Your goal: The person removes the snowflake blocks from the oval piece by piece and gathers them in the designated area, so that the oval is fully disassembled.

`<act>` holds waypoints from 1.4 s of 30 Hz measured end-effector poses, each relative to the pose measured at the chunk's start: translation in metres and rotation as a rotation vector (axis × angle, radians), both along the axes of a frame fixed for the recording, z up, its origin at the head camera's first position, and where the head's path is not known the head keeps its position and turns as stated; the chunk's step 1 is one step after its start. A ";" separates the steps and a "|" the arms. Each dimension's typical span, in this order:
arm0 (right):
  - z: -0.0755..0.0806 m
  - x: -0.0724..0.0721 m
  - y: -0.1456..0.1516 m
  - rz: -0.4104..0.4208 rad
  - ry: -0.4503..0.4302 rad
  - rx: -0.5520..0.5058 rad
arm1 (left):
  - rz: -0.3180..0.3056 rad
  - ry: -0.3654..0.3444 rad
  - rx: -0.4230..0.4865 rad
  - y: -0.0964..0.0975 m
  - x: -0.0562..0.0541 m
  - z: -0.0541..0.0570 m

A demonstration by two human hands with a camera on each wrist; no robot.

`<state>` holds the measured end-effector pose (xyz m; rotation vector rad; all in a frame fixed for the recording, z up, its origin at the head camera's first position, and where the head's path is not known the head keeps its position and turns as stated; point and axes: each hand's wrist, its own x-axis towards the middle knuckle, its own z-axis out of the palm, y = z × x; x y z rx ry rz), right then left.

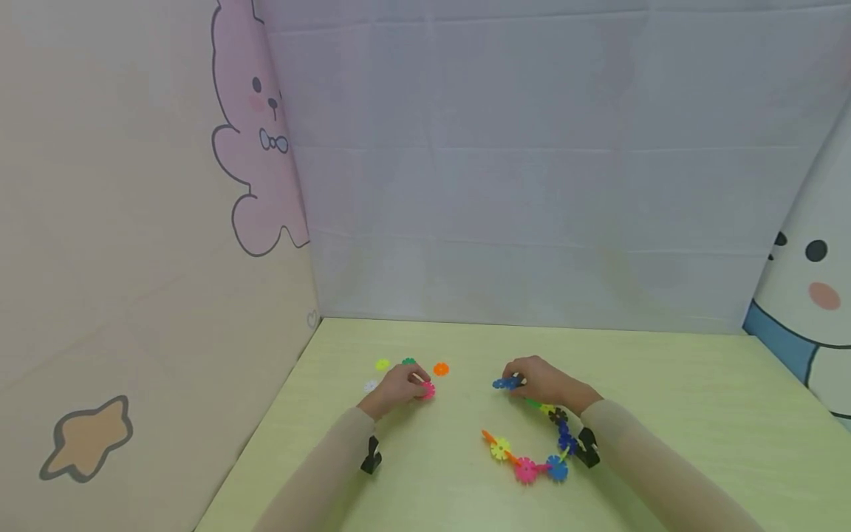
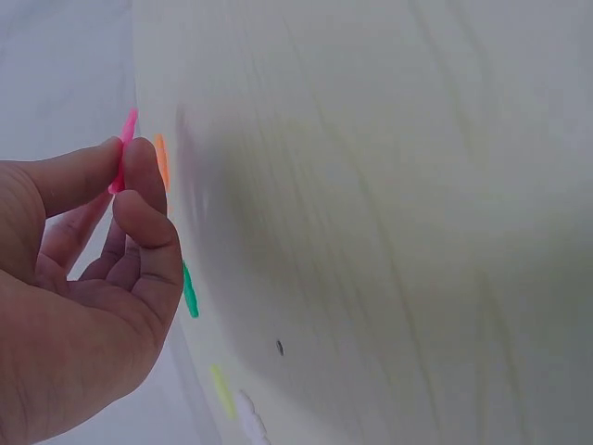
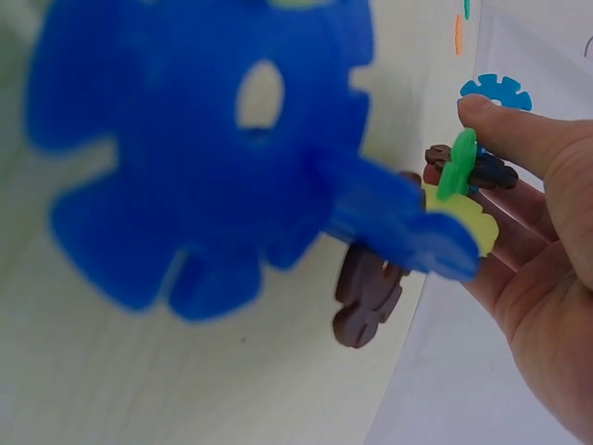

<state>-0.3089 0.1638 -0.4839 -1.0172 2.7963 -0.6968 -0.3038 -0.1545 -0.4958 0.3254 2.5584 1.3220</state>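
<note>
My left hand (image 1: 397, 386) pinches a pink snowflake disc (image 1: 428, 390) between thumb and fingertips; the left wrist view shows this disc (image 2: 129, 134) edge-on. Over on the right, my right hand (image 1: 545, 383) grips the far end of a chain of interlocked snowflake discs, where a blue disc (image 1: 502, 384) sticks out past the fingertips. From there the chain curves through green, yellow, brown and dark blue discs (image 1: 566, 442) to a pink disc (image 1: 526, 471) and a yellow disc (image 1: 500, 448). Up close in the right wrist view, a dark blue disc (image 3: 176, 176) partly blocks the sight.
Loose discs lie around my left hand: an orange disc (image 1: 441, 369), a green disc (image 1: 408, 361), a yellow disc (image 1: 382, 364) and a white disc (image 1: 370, 386). White cloth (image 1: 532, 185) hangs behind the table (image 1: 698, 399), and a printed wall covering (image 1: 133, 258) stands at left.
</note>
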 end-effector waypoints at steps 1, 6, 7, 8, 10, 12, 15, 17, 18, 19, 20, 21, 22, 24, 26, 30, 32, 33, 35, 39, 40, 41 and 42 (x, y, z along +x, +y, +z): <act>0.001 0.000 0.000 -0.002 -0.002 -0.001 | 0.005 0.006 -0.016 -0.003 0.000 0.000; 0.003 0.002 -0.002 -0.012 -0.014 0.005 | 0.043 0.021 -0.086 -0.018 -0.002 -0.001; 0.003 0.002 -0.002 -0.014 -0.018 0.008 | 0.056 0.020 -0.103 -0.020 -0.002 -0.001; 0.003 0.002 -0.002 -0.014 -0.017 0.010 | 0.070 0.018 -0.118 -0.023 -0.002 -0.002; 0.002 0.002 -0.002 -0.012 -0.016 0.011 | 0.099 0.004 -0.143 -0.026 -0.002 -0.002; 0.002 0.001 -0.002 -0.011 -0.013 0.013 | 0.123 -0.003 -0.171 -0.029 -0.003 -0.002; 0.003 0.002 -0.003 -0.005 -0.008 0.014 | 0.157 -0.008 -0.203 -0.031 -0.004 -0.004; 0.004 0.002 -0.003 0.002 -0.005 0.012 | 0.174 0.003 -0.223 -0.031 -0.004 -0.004; 0.004 0.002 -0.003 0.004 -0.001 0.012 | 0.179 0.012 -0.229 -0.031 -0.004 -0.004; 0.004 0.002 -0.004 0.002 -0.002 0.013 | 0.188 0.016 -0.232 -0.031 -0.004 -0.004; 0.004 0.002 -0.004 -0.001 -0.004 0.013 | 0.196 0.020 -0.232 -0.031 -0.004 -0.004; 0.003 0.002 -0.004 -0.006 -0.006 0.015 | 0.203 0.024 -0.229 -0.031 -0.004 -0.004; 0.003 0.002 -0.004 -0.009 -0.007 0.017 | 0.207 0.030 -0.230 -0.031 -0.004 -0.003; 0.002 0.001 -0.004 -0.011 -0.005 0.022 | 0.214 0.037 -0.228 -0.031 -0.004 -0.003; 0.002 0.001 -0.004 -0.011 -0.006 0.023 | 0.228 0.035 -0.225 -0.032 -0.005 -0.004; 0.000 0.000 -0.003 0.006 -0.002 0.022 | 0.252 0.025 -0.207 -0.033 -0.007 -0.006; 0.000 -0.001 -0.003 0.009 -0.003 0.020 | 0.267 0.012 -0.183 -0.033 -0.007 -0.005; 0.000 -0.001 -0.003 0.011 -0.004 0.018 | 0.269 0.015 -0.171 -0.033 -0.007 -0.004; 0.000 -0.001 -0.004 0.010 -0.009 0.016 | 0.268 0.019 -0.137 -0.033 -0.008 -0.003; 0.002 0.000 -0.005 -0.001 -0.022 0.011 | 0.235 0.059 -0.101 -0.027 -0.009 0.002; 0.002 0.000 -0.005 -0.004 -0.026 0.010 | 0.223 0.069 -0.094 -0.025 -0.010 0.003; 0.002 0.000 -0.005 -0.007 -0.028 0.008 | 0.211 0.081 -0.091 -0.022 -0.010 0.004; 0.002 0.000 -0.005 -0.010 -0.028 0.007 | 0.201 0.089 -0.087 -0.019 -0.011 0.005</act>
